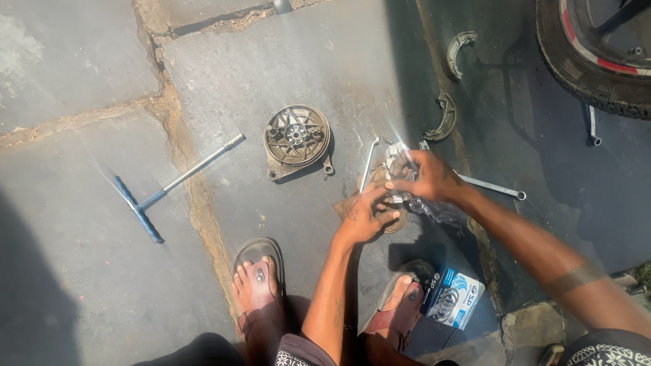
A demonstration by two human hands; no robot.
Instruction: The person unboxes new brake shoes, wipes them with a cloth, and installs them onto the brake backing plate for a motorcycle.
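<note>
At the left of the frame a T-wrench (173, 184) with a blue grip lies flat on the stone paving (81, 74), its shaft pointing toward the upper right, set down well apart from the hands. Right of it, near the upper middle, a round metal brake plate (296, 140) lies face up on the stone, its inner ribs showing, so its open side can be got at. Below, at the bottom of the frame, two feet in sandals (258, 278) are planted apart on the ground, and both arms reach out between them.

Just right of centre the left hand (363, 217) comes up from below with fingers curled shut around the lower end of a clear plastic packet (407, 196) that has a pale metal part inside it; what the part is cannot be made out. The right hand (428, 177) comes in from the right and pinches the top of the same packet, thumb and fingers closed on it. The two hands hold it clear of the ground, probably to pull the wrapping open.

A slim spanner (491, 187) lies under the right wrist. In the upper right two curved brake shoes (444, 116) lie loose in shadow, beside a tyre (576, 61) in the corner. A blue-and-white box (452, 298) sits at the lower right by the right foot.
</note>
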